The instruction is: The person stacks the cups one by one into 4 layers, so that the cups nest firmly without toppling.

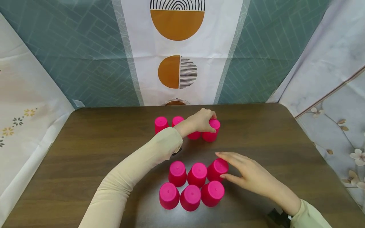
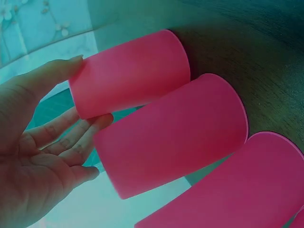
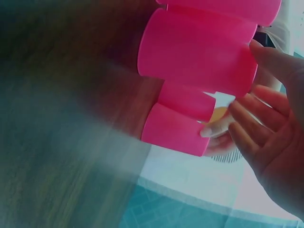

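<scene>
My left hand (image 1: pixel 201 120) reaches over the far row of pink cups and pinches the base end of the rightmost pink cup (image 1: pixel 210 134). In the left wrist view its thumb lies at one edge of that cup (image 2: pixel 133 76), its fingertips at the opposite edge. My right hand (image 1: pixel 246 172) is beside the near group, thumb and fingers extended around the back right pink cup (image 1: pixel 216 171). The right wrist view puts the thumb tip at this cup's (image 3: pixel 194 52) base edge, fingers spread just below. All cups stand upside down on the brown table (image 1: pixel 99 152).
The near group has two rows of three; its front left cup (image 1: pixel 169 197) is closest to my left sleeve (image 1: pixel 134 171). The far row's left cup (image 1: pixel 161 124) stands behind my left forearm. A patterned cloth (image 1: pixel 176 47) hangs beyond the table's back edge.
</scene>
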A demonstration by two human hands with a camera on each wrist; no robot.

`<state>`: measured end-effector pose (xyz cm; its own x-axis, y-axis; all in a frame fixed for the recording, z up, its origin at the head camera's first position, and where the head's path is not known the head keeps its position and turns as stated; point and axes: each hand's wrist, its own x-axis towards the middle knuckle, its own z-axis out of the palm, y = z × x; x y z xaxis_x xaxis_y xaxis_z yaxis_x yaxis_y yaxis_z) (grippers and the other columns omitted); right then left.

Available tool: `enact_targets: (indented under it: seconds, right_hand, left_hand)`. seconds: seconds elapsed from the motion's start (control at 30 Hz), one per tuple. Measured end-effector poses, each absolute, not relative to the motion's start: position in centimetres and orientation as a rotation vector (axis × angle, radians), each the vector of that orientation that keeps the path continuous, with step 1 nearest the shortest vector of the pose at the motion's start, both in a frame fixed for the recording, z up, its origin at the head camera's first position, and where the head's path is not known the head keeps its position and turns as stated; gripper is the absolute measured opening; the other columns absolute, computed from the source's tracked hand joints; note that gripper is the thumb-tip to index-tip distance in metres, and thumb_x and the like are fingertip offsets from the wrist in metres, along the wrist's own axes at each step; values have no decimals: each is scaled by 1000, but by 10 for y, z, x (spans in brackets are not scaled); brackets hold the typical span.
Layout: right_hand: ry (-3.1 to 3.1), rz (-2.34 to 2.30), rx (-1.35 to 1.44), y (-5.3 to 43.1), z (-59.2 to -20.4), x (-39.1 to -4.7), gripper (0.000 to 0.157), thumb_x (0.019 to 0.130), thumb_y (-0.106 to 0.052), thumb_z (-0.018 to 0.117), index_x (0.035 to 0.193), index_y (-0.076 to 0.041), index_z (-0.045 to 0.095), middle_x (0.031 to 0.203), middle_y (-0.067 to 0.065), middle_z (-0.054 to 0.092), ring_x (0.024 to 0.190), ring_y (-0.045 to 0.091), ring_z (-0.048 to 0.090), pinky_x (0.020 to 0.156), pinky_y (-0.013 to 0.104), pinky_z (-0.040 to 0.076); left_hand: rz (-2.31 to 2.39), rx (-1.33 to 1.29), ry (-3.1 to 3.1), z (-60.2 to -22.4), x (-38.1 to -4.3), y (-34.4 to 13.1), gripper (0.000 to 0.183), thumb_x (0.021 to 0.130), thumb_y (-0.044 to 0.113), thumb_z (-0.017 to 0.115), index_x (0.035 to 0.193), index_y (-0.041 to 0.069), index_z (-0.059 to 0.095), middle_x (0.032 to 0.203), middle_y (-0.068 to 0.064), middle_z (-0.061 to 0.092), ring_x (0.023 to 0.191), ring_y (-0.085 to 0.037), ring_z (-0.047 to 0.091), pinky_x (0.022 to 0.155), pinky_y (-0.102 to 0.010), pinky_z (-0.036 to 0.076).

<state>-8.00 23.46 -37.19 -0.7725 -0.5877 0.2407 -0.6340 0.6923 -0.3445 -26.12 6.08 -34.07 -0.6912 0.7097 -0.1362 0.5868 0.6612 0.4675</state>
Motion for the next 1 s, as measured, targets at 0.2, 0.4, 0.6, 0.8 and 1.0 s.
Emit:
enact_targets:
  seconds: [0.2,0.4,0.6,0.8,1.0]
  right_hand:
    - [-2791,689,1037,234,-375,-83,63,74,-28,79,130,-18,54,122,-5,59,109,12,59,81,31,53]
    - [-2772,706,1054,234,-377,-83,61,70,-20,82,125,-13,58,121,-2,59,107,14,60,80,31,54]
    - [-2809,683,1040,233,-375,-84,59,72,-22,81,125,-13,57,120,-2,59,107,14,60,80,32,54]
    - [-2873,655,1012,231,-372,-81,59,73,-21,80,126,-13,55,120,-2,58,106,15,60,80,33,54]
    - [-2869,633,1017,232,-371,-82,59,73,-21,80,125,-13,55,120,-2,58,105,15,60,80,34,54]
  left_hand:
    - [573,990,2590,-345,-261,62,50,78,28,74,119,5,57,112,-6,60,96,-16,57,76,-24,51]
    - [531,1010,2637,-347,-262,62,47,79,30,72,118,7,58,110,-5,63,100,-18,56,91,-32,47]
    - [464,1038,2676,-345,-263,62,45,80,31,71,117,8,60,109,-3,64,108,-20,53,111,-49,21]
    - [454,1003,2685,-345,-257,58,49,82,32,69,123,9,57,114,-3,62,113,-20,51,112,-50,19]
    - [414,982,2717,-343,-257,56,52,82,34,69,127,11,55,117,-2,62,115,-20,51,111,-52,19]
